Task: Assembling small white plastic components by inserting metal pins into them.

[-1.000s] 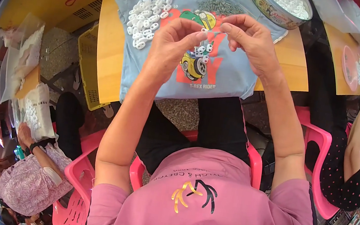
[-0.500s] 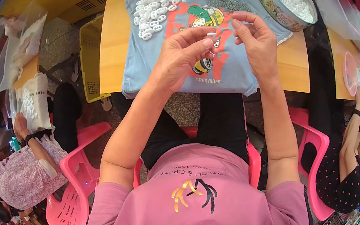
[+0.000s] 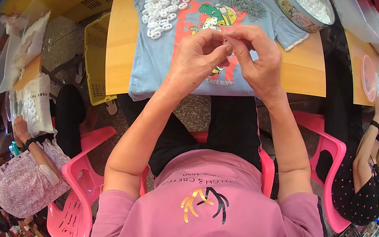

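My left hand (image 3: 198, 59) is pinched at the fingertips above the blue T-shirt (image 3: 151, 64) spread on the table. The small white plastic piece in it is mostly hidden by the fingers. My right hand (image 3: 259, 63) meets it, thumb and index finger pressed together at the same spot; whatever they pinch is too small to make out. Beyond the left hand lies a pile of white oval plastic pieces (image 3: 163, 10) with holes. A heap of small grey metal parts (image 3: 244, 5) rests on the shirt's far right. A few white pieces (image 3: 211, 23) sit just beyond my fingers.
A round tin (image 3: 298, 15) of white pieces stands at the far right of the wooden table (image 3: 118, 55). A yellow crate (image 3: 96, 59) is on the floor at left. People sit on both sides, near pink chairs (image 3: 82, 176).
My right hand has moved left and down to meet the left fingertips. The white piece, visible between my left fingers before, is now mostly covered.
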`<state>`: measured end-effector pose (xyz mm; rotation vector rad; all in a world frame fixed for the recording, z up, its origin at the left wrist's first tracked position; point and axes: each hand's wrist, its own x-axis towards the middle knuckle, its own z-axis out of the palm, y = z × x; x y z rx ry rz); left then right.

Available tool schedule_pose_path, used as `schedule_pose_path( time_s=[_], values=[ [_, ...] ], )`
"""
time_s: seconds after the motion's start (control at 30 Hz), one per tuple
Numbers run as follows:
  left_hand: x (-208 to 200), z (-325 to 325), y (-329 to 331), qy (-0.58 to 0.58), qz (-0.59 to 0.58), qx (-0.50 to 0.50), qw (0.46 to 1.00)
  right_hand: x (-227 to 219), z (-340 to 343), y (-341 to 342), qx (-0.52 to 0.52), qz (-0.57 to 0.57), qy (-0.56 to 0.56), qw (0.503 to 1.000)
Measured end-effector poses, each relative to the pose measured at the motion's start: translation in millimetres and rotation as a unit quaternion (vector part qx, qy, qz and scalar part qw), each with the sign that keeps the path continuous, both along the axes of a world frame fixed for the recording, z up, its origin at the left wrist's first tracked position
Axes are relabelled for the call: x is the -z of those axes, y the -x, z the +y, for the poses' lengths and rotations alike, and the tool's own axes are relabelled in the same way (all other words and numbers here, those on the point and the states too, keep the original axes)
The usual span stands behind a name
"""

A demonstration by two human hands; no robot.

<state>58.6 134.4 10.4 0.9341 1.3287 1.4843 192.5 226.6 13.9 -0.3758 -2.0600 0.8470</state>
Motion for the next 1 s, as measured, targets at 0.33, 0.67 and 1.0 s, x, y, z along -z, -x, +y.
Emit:
schedule_pose_path(
  time_s=[0.33, 0.67, 1.0],
  values=[
    [-3.6, -4.6, 8.2, 0.023, 0.063, 0.044, 0.997, 9.7, -7.6, -6.3, -0.047, 0.015, -0.023, 0.999],
    [-1.5, -12.3, -1.4, 0.002, -0.11, 0.006, 0.994, 10.8, -34.7, -9.6, -0.063, 0.199, 0.504, 0.838],
    [-6.6, -27.2, -6.4, -0.037, -0.141, -0.042, 0.988, -1.5, -35.7, -13.7, -0.107, 0.169, 0.567, 0.799]
  ],
)
